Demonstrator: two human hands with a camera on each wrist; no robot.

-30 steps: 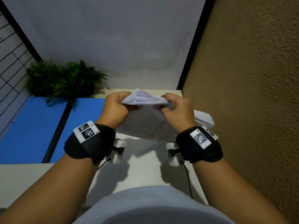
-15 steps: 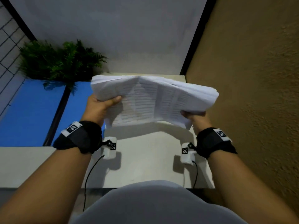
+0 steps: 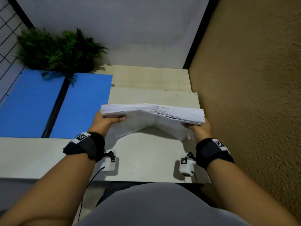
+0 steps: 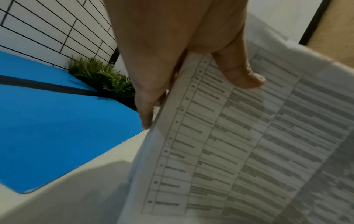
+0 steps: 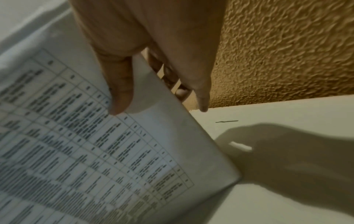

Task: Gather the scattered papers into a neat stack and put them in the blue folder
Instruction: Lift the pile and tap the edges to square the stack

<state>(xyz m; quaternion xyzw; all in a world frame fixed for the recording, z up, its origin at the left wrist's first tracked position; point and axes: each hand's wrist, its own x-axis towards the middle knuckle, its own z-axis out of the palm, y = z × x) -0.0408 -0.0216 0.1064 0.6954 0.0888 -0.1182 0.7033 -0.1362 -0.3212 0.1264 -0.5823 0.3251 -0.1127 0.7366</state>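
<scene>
- Two hands hold one stack of papers (image 3: 153,116) above the pale table (image 3: 146,160), its top edges nearly level.
- Left hand (image 3: 105,123) pinches the left edge, thumb on the printed face (fingers behind); right hand (image 3: 197,128) pinches the right edge likewise.
- Blue folder (image 3: 53,105) lies open on the left, beside a plant (image 3: 58,51).
- Textured wall (image 3: 252,95) crowds the right edge; bare tabletop shows under the stack.

Pale table (image 3: 146,160) carries the load. 1 blue folder (image 3: 81,103) lies open flat on its left part; a green fern plant (image 3: 57,51) sits at the folder's far edge.
</scene>
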